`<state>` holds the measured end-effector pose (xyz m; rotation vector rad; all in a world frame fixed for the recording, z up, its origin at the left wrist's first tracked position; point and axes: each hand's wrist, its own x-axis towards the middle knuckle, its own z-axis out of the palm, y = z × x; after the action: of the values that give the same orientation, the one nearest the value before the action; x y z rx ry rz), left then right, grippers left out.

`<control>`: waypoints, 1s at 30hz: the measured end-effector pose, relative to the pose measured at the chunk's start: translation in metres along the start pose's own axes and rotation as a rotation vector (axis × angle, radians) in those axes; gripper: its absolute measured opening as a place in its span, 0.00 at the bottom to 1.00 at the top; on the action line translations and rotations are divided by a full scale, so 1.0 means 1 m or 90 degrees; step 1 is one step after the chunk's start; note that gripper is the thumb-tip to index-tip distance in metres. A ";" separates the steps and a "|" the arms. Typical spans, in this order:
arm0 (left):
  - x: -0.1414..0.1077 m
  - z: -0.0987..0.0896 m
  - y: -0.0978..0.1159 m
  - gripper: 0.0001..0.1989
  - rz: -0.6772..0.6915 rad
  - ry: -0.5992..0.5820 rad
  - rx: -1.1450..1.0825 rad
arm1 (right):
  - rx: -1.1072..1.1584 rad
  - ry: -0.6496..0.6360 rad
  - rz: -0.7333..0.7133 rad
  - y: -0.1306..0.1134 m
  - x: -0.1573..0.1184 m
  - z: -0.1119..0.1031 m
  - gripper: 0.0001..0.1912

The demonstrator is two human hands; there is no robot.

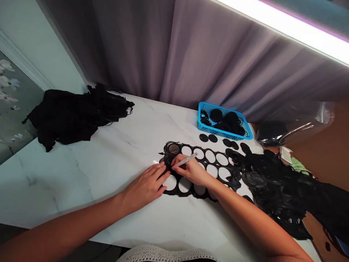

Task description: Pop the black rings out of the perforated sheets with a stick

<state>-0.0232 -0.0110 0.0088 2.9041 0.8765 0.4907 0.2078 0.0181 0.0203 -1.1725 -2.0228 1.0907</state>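
1. Black sheet (178, 186) is lying flat on the table (136, 225), in front of you.
2. It's showing rows of big round cutouts, mostly white inside; the top-left circle is looking dark grey. Outer edge is running ragged.
3. Your left hand (148, 183) is resting palm-down, fingers spread, on its left end.
4. Your right hand (192, 171) is pinching a slim pale tool (188, 159) over it.
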 end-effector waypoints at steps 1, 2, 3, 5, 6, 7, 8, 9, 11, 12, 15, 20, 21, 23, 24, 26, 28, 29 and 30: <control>0.000 0.000 0.000 0.18 -0.001 0.004 -0.002 | 0.002 -0.001 -0.001 0.000 0.000 0.000 0.07; 0.001 0.001 0.000 0.18 -0.002 0.007 -0.002 | 0.004 -0.001 -0.003 0.000 0.000 0.000 0.07; 0.001 0.001 -0.001 0.18 -0.002 0.008 -0.001 | 0.005 0.000 -0.006 -0.001 0.000 0.001 0.08; 0.000 0.002 -0.001 0.18 0.001 0.004 -0.001 | 0.009 0.005 -0.011 -0.001 -0.001 0.001 0.09; 0.000 0.003 -0.002 0.18 0.003 0.000 -0.004 | 0.012 0.007 -0.011 -0.002 -0.001 0.001 0.10; 0.000 0.003 -0.002 0.18 0.004 -0.001 -0.010 | 0.016 0.009 -0.010 -0.002 -0.002 0.001 0.10; 0.000 0.003 -0.003 0.18 0.003 0.000 -0.019 | 0.019 0.010 -0.009 -0.002 -0.002 0.001 0.09; -0.001 0.004 -0.003 0.18 0.001 0.003 -0.029 | 0.020 0.010 -0.007 -0.002 -0.002 0.001 0.09; 0.000 0.004 -0.003 0.18 -0.004 0.011 -0.045 | 0.016 0.009 -0.006 -0.001 -0.001 0.000 0.08; 0.000 0.005 -0.003 0.18 -0.004 0.014 -0.049 | 0.011 0.010 -0.007 -0.001 0.000 -0.001 0.08; 0.000 0.005 -0.003 0.18 -0.002 0.006 -0.040 | -0.019 0.011 -0.026 -0.002 0.000 0.000 0.09; 0.001 0.004 -0.004 0.18 0.001 -0.008 -0.052 | -0.252 0.005 -0.122 -0.009 -0.011 0.017 0.05; 0.001 0.003 -0.004 0.17 0.004 -0.010 -0.049 | -0.327 -0.010 -0.151 -0.010 -0.014 0.021 0.05; 0.003 0.003 -0.005 0.15 0.011 -0.022 -0.033 | -0.439 -0.034 -0.197 -0.009 -0.015 0.022 0.05; 0.003 0.003 -0.005 0.15 0.014 -0.026 -0.022 | -0.463 -0.032 -0.207 -0.005 -0.013 0.017 0.05; 0.003 0.003 -0.005 0.17 0.021 -0.029 0.000 | -0.465 0.040 -0.182 0.005 -0.004 -0.001 0.05; 0.003 0.002 -0.004 0.19 0.027 -0.029 0.014 | -0.447 0.184 -0.106 0.019 0.010 -0.029 0.07; 0.002 0.001 -0.004 0.20 0.027 -0.026 0.016 | -0.437 0.264 -0.062 0.026 0.017 -0.042 0.08; 0.002 -0.001 -0.004 0.19 0.026 -0.025 0.015 | -0.420 0.315 -0.029 0.031 0.023 -0.054 0.07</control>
<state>-0.0240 -0.0066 0.0095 2.9471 0.8248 0.4284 0.2527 0.0675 0.0232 -1.5094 -2.0217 0.0523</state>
